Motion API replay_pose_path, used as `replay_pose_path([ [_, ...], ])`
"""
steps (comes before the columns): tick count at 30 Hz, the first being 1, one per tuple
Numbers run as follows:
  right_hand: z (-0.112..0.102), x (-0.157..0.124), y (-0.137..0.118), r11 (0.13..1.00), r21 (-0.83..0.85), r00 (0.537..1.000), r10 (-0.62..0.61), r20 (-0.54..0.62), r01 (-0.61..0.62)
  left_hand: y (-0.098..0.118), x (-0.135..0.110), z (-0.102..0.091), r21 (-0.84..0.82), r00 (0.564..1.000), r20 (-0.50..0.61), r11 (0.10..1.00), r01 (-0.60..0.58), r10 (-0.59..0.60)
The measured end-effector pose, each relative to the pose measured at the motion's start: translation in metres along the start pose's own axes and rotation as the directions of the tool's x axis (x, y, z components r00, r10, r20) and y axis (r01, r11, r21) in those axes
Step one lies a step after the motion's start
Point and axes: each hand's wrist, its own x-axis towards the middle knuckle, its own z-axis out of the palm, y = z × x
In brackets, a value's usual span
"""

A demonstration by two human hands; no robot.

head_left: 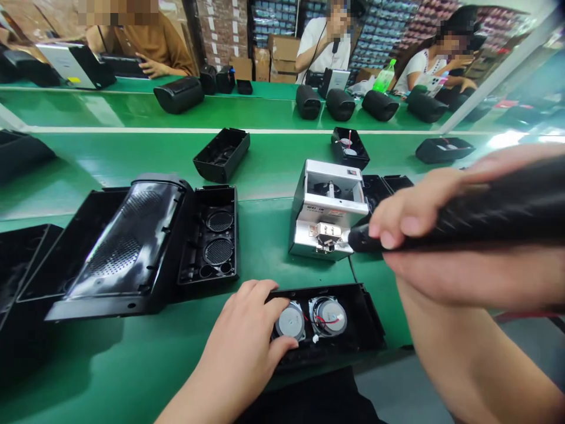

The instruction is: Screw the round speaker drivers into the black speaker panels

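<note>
My right hand (pixel 424 229) is wrapped round a black electric screwdriver (pixel 494 203). The screwdriver's nose reaches the front of a silver screw feeder (pixel 338 203); its bit tip is hard to make out. Below, a black speaker housing (pixel 359 318) lies with its hollow side up. Two round speaker drivers (pixel 331 317) sit inside, with red wires and a small white connector. My left hand (pixel 251 335) grips the left end of this housing, its thumb and index finger on either side of the left driver (pixel 291 322).
At left, a glossy black perforated shell (pixel 128 235) leans over other housings, beside an upturned housing with two round grilles (pixel 207 235). More housings (pixel 222 154) lie across the green bench (pixel 145 156). Several people work at the far side, near black speaker bodies (pixel 179 94) and a green bottle (pixel 384 76).
</note>
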Motion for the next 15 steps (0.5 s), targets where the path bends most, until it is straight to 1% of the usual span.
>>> replay_pose_path([
  [1, 0.002, 0.007, 0.007, 0.999, 0.013, 0.998, -0.041, -0.037, 0.041, 0.0, 0.0, 0.0, -0.003, 1.0, 0.002, 1.0, 0.003, -0.003],
  [3, 0.006, 0.015, 0.028, 0.999, 0.051, 1.0, -0.02, -0.007, 0.02, -0.001, 0.001, -0.001, -0.006, 1.0, 0.005, 1.0, 0.011, -0.011],
  [5, 0.007, 0.018, 0.049, 0.998, 0.049, 0.997, 0.03, 0.067, -0.034, 0.0, 0.001, 0.0, -0.006, 1.0, 0.003, 1.0, 0.014, -0.014],
  [7, 0.005, 0.019, 0.061, 0.999, 0.035, 0.998, 0.01, 0.06, -0.012, 0.0, 0.001, 0.0, -0.005, 1.0, 0.005, 1.0, 0.014, -0.014],
  [9, 0.0, 0.02, 0.064, 0.999, 0.04, 0.999, -0.013, 0.05, 0.011, 0.001, 0.002, -0.001, -0.007, 1.0, 0.017, 1.0, 0.018, -0.018],
  [11, -0.004, 0.02, 0.062, 0.999, 0.048, 0.999, -0.007, 0.045, 0.004, 0.002, 0.002, -0.002, -0.011, 0.999, 0.039, 1.0, 0.029, -0.029],
  [15, -0.006, 0.019, 0.06, 0.998, 0.052, 0.999, -0.024, 0.028, 0.023, 0.002, 0.003, -0.003, -0.004, 0.997, 0.066, 0.999, 0.049, -0.049],
])
